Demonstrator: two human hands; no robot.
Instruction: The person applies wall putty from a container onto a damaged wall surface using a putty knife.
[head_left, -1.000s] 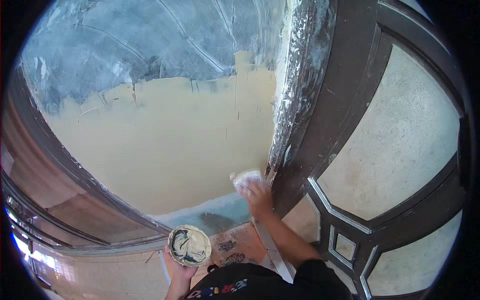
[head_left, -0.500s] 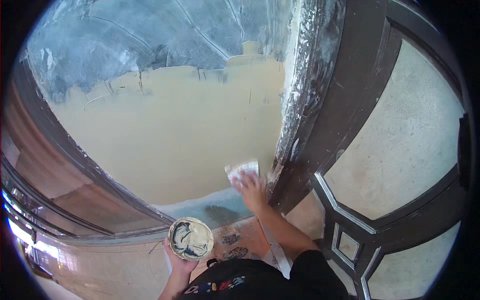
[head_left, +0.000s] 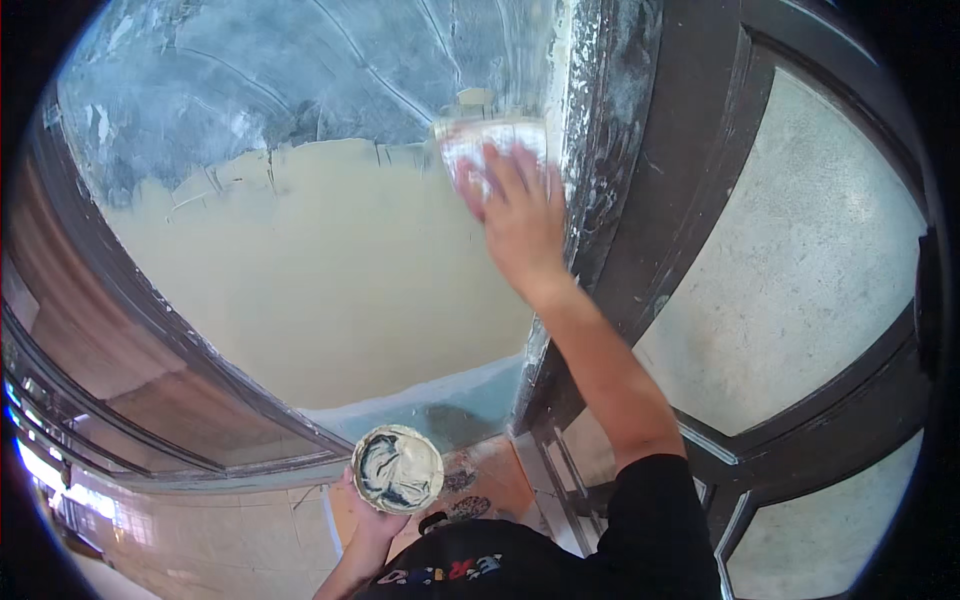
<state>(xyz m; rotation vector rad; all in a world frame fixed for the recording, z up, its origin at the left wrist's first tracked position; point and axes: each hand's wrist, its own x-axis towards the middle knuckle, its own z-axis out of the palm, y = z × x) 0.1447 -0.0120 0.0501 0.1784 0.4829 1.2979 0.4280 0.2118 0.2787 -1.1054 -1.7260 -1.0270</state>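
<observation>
My right hand [head_left: 520,210] is closed on a wide, pale putty spreader [head_left: 492,143], its fingers pressed over the plate and slightly blurred. The spreader lies against the wall panel at the upper right border of a beige coat of filler [head_left: 340,270]. Above that coat shows a streaked blue-grey surface [head_left: 300,70]. Low down, my left hand [head_left: 375,515] holds up a round tub [head_left: 398,470] from below and beside. Creamy filler with dark smears fills the tub, and its rim is crusted.
A dark frame post with flaking white paint [head_left: 590,130] borders the panel on the right. Beyond it stands a dark door with pale panes [head_left: 790,250]. A brown frame [head_left: 190,340] runs along the left. Patterned slippers [head_left: 470,505] show on the floor below.
My right hand has swept the spreader upward from the panel's lower right to the upper edge of the beige coat. The tub has shifted slightly right and up.
</observation>
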